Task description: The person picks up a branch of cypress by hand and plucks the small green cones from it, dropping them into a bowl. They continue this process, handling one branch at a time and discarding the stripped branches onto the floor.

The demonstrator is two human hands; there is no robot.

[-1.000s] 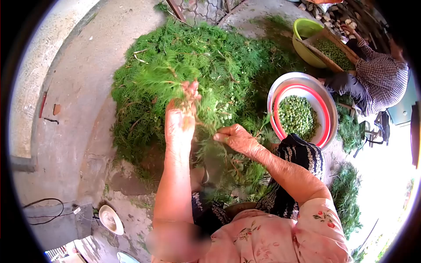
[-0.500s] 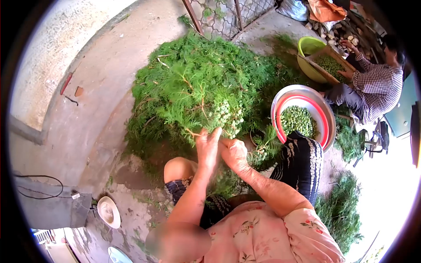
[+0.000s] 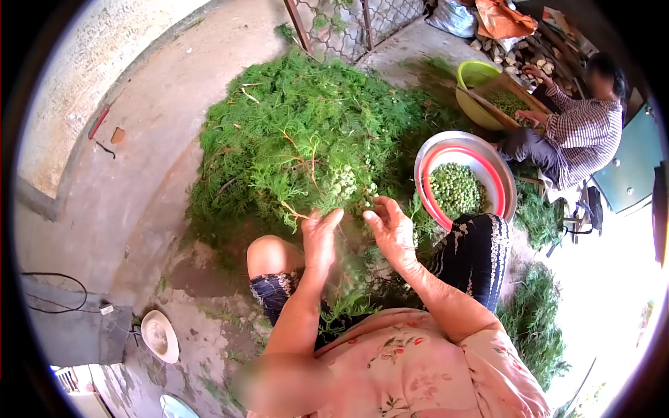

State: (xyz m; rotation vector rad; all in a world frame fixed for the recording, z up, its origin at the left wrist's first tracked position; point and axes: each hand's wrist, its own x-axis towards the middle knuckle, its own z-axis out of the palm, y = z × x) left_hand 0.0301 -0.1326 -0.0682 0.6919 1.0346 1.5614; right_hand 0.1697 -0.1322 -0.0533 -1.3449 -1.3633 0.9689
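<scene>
Left hand [image 3: 320,237] is up in front of me, its grip closed round the woody stem of a leafy sprig [image 3: 296,209]. The sprig leans away over the pile of cuttings [image 3: 300,111], which covers the middle of the concrete floor [image 3: 139,174]. Right hand [image 3: 391,228] sits just beside the left. Its grip is half open with the palm showing, and its fingertips [image 3: 376,203] are at the lower edge of the berry cluster [image 3: 346,182] on that sprig. I can't tell whether it has pinched one. By my right knee the steel basin [image 3: 426,157] holds green berries. At the floor's far right corner a co-worker [image 3: 582,129] sits by a green tub [image 3: 474,73].
</scene>
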